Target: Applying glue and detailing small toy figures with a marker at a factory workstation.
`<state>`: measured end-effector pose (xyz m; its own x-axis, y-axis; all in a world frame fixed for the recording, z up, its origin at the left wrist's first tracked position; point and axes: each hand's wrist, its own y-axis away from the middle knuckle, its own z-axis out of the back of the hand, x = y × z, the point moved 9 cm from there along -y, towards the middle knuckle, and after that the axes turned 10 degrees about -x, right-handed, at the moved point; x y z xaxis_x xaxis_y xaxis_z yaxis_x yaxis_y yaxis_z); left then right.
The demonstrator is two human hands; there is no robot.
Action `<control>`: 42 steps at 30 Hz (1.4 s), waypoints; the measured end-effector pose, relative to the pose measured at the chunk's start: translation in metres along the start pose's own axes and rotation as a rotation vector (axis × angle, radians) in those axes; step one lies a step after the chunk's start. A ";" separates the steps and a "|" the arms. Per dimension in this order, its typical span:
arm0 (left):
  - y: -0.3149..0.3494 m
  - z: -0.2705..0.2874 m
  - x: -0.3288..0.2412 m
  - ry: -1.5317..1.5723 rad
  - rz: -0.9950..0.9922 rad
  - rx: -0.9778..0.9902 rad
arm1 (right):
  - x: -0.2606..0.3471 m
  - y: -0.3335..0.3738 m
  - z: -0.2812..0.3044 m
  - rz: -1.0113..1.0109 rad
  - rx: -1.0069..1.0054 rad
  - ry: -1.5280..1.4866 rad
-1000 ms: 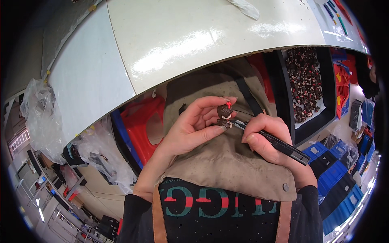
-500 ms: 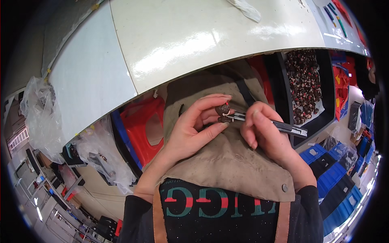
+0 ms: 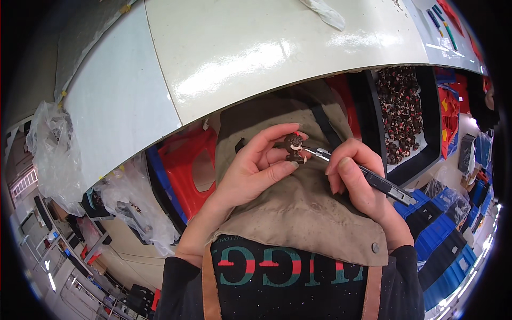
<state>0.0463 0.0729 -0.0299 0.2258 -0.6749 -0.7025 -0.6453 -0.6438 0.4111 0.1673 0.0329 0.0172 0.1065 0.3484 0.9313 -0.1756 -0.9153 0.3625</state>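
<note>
My left hand [image 3: 265,165] pinches a small dark brown figurine [image 3: 295,148] with a rounded head, a red spot on top and pale parts at its front. Thumb and fingers close round it from the left. In my right hand [image 3: 353,173] is a black and grey utility knife [image 3: 385,188], held like a pen. Its metal tip points left and meets or nearly meets the figurine's right side; I cannot tell if they touch. Both hands are above the brown apron [image 3: 298,208] over my lap.
A pale worktable [image 3: 277,50] curves across the far side, with a white cloth [image 3: 326,13] on it. To the right, a black crate [image 3: 380,125] holds many small figurines. A red stool [image 3: 186,165] and plastic bags [image 3: 130,200] are at left, blue crates [image 3: 434,224] at lower right.
The figurine has turned a little in my left fingers, showing more of its pale front. My right hand has shifted slightly right, and the knife's rear end has swung lower.
</note>
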 end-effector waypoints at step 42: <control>0.003 -0.011 0.012 -0.107 0.106 0.074 | 0.029 0.006 -0.008 0.575 0.181 0.259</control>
<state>0.0548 0.0593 -0.0306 0.0767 -0.6931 -0.7168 -0.7145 -0.5396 0.4453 0.1615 0.0392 0.0469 -0.1984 -0.1895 0.9616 0.0353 -0.9819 -0.1862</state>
